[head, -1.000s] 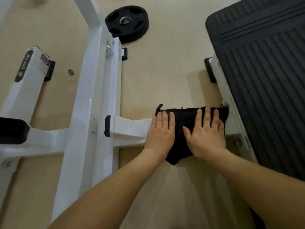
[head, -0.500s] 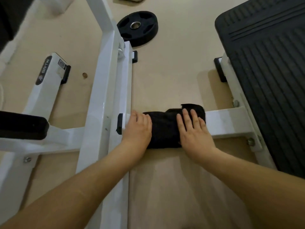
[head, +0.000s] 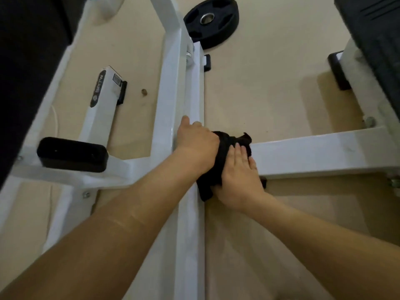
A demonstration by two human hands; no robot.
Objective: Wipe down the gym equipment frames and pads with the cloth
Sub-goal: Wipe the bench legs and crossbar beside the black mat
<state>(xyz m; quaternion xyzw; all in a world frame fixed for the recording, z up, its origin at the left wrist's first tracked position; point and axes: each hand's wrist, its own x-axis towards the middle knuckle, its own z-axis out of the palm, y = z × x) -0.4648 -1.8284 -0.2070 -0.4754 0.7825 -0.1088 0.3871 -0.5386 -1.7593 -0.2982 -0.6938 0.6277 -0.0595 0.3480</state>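
A black cloth (head: pixel 225 146) lies bunched on the white frame, where the crossbar (head: pixel 313 152) meets the long floor rail (head: pixel 190 234). My right hand (head: pixel 238 176) presses flat on the cloth with straight fingers. My left hand (head: pixel 195 144) rests on the rail at the joint and covers the cloth's left end; its fingertips reach over the rail's top. Part of the cloth hangs down below my right hand, over the crossbar's near side.
A black weight plate (head: pixel 211 20) lies on the beige floor beyond the rail. A black ribbed platform (head: pixel 376 29) stands at the upper right, a large black pad (head: pixel 28 61) at the upper left. A labelled white leg (head: pixel 104 96) and a black end cap (head: pixel 71 154) lie left of the rail.
Both hands slid the cloth leftward along the crossbar, from the platform end to the joint with the long rail. The cloth has bunched up, and my view has shifted left.
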